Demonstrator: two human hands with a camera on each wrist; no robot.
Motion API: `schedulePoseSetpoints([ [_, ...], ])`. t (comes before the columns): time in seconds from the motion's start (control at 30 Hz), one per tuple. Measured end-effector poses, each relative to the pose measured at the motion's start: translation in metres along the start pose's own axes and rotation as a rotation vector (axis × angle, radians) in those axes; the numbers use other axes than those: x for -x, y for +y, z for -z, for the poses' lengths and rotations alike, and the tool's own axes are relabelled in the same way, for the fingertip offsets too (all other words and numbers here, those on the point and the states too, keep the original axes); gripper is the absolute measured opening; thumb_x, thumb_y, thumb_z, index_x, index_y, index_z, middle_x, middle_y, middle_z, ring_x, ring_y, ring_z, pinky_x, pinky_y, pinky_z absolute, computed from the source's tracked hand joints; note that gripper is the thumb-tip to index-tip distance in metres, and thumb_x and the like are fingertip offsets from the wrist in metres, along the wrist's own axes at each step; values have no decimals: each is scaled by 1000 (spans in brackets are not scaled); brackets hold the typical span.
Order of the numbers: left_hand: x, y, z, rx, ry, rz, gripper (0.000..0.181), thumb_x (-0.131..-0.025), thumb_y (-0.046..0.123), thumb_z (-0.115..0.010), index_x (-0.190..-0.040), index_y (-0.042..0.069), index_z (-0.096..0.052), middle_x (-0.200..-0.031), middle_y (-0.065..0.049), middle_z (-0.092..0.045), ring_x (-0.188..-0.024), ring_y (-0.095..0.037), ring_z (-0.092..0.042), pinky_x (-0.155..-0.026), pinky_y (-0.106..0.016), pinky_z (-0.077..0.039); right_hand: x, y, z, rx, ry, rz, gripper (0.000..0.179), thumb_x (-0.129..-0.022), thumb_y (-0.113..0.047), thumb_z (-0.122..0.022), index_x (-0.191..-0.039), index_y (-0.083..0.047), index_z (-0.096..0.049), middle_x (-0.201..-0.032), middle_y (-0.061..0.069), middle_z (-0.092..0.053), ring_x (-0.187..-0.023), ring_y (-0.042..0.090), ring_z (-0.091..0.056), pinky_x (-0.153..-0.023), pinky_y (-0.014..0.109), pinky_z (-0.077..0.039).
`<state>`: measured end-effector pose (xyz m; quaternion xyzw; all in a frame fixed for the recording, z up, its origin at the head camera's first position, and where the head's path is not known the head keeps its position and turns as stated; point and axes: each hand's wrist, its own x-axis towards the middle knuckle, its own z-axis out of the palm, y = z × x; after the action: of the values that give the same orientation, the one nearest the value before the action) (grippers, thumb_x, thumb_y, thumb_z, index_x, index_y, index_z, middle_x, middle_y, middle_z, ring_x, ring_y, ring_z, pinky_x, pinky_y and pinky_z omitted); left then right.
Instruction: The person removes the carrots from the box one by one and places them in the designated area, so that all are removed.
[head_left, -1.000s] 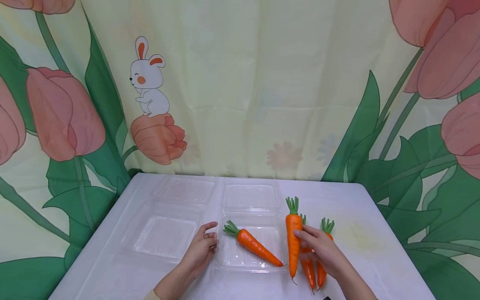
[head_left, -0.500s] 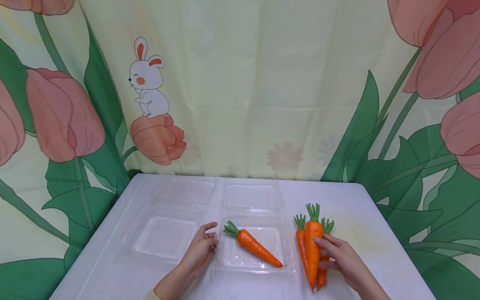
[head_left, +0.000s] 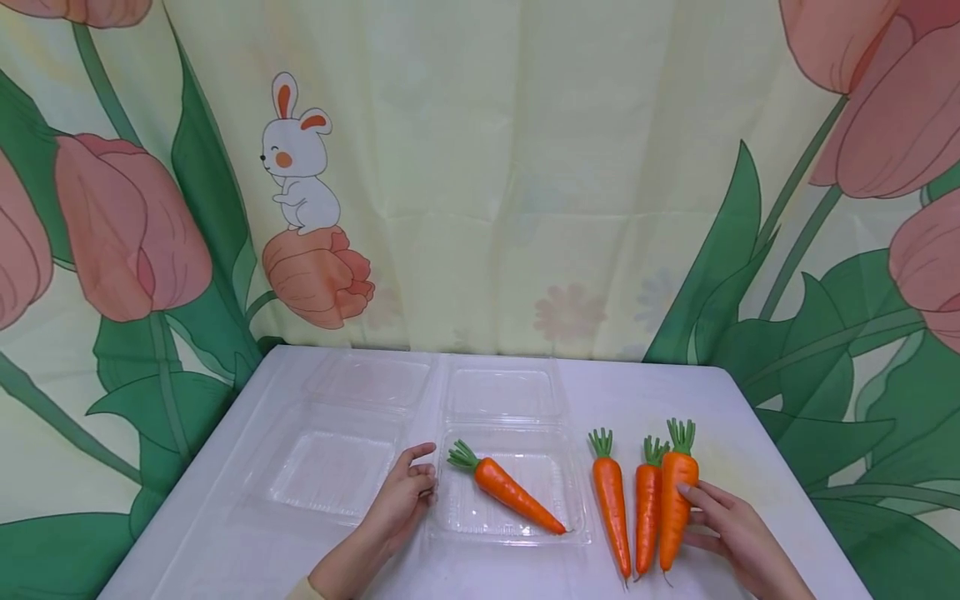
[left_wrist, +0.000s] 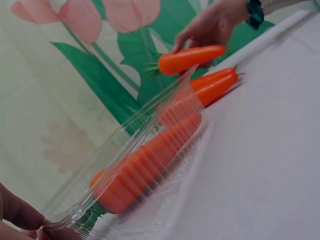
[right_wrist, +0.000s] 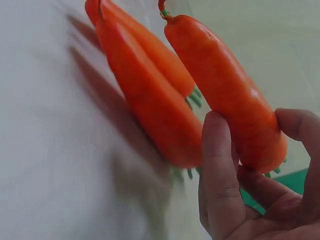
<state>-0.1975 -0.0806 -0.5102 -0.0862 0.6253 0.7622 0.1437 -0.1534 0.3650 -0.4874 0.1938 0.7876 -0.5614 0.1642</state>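
Observation:
My right hand (head_left: pixel 729 527) holds a carrot (head_left: pixel 678 508) near its thick end, thumb on one side and fingers on the other. That carrot is raised above the table in the left wrist view, its tip pointing toward the near edge. Just left of it lie two more carrots, one close by (head_left: pixel 647 512) and one farther left (head_left: pixel 611 512). My left hand (head_left: pixel 405 500) pinches the left rim of a clear plastic clamshell container (head_left: pixel 510 540); thumb and fingertip meet at the rim (left_wrist: pixel 47 225) in the left wrist view. Inside this container a carrot (head_left: pixel 517 496) lies slantwise, leaves up-left.
A second clear clamshell container (head_left: pixel 330 471) stands with its lid raised back, left of my left hand. The lid (head_left: pixel 502 392) of the middle container lies open behind it. A white cloth covers the table (head_left: pixel 757 467); a printed curtain (head_left: pixel 480 208) hangs behind.
My right hand has carried its carrot rightward, from beside the middle container, over the two lying carrots, to their right side. My left hand has stayed at the container's rim.

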Motion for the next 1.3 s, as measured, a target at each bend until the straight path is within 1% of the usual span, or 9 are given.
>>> schedulePoseSetpoints([
  [0.17, 0, 0, 0, 0, -2, 4, 59, -94, -8, -48, -150, 2, -32, -99, -5, -42, -83, -16, -44, -68, -25, -42, -3, 11, 13, 46, 8, -13, 103, -100, -64, -52, -153, 19, -22, -135, 38, -54, -96, 22, -69, -88, 43, -61],
  [0.4, 0, 0, 2, 7, -2, -4, 59, -94, -9, -48, -150, 1, -32, -99, -5, -42, -83, -15, -44, -67, -25, -42, -11, 19, 20, 91, 31, -43, 102, -100, -59, -56, -151, 22, -20, -138, 43, -46, -92, 22, -68, -83, 39, -62],
  [0.47, 0, -1, 2, 7, -4, -3, 59, -95, -8, -48, -150, 2, -32, -99, -4, -42, -83, -16, -44, -68, -25, -42, -13, 20, 20, 88, 48, -53, 105, -98, -60, -60, -150, 21, -20, -128, 40, -52, -88, 21, -67, -81, 38, -63],
  [0.57, 0, -1, 1, 7, -3, -2, 58, -95, -8, -48, -150, 2, -32, -98, -4, -42, -83, -16, -44, -68, -26, -41, -16, 21, 18, 110, 75, -63, 103, -97, -59, -62, -150, 20, -22, -108, 28, -61, -80, 20, -64, -75, 34, -62],
  [0.63, -1, -1, 1, 9, 0, -2, 58, -94, -8, -48, -150, 2, -32, -98, -3, -42, -82, -16, -44, -68, -26, -41, -18, 21, 17, 129, 85, -63, 103, -96, -59, -63, -150, 20, -23, -104, 22, -63, -77, 20, -63, -73, 33, -62],
  [0.97, -1, -2, -1, 6, -1, -7, 58, -94, -8, -47, -150, 1, -32, -97, -3, -42, -82, -16, -43, -67, -25, -41, -21, 17, 10, 217, 74, -67, 106, -95, -63, -63, -147, 22, -27, -117, 37, -56, -78, 19, -64, -74, 33, -61],
  [1.0, 0, -1, -1, 6, -3, -8, 58, -94, -8, -47, -150, 1, -32, -97, -3, -42, -82, -16, -43, -67, -25, -41, -21, 17, 9, 226, 72, -62, 105, -95, -62, -63, -147, 22, -27, -124, 40, -53, -77, 19, -65, -75, 33, -62],
  [1.13, 0, -1, -1, 9, -2, -12, 57, -95, -8, -48, -149, 1, -32, -97, -2, -42, -82, -16, -44, -67, -25, -41, -23, 14, 5, 239, 73, -48, 96, -99, -55, -63, -148, 21, -29, -134, 44, -46, -78, 19, -66, -76, 33, -62],
  [1.3, -1, -2, 0, 9, 2, -14, 57, -95, -7, -48, -149, 1, -32, -96, -2, -43, -82, -16, -45, -67, -25, -41, -22, 7, 1, 249, 89, -25, 82, -103, -43, -60, -148, 19, -31, -136, 42, -48, -75, 20, -65, -75, 33, -62],
])
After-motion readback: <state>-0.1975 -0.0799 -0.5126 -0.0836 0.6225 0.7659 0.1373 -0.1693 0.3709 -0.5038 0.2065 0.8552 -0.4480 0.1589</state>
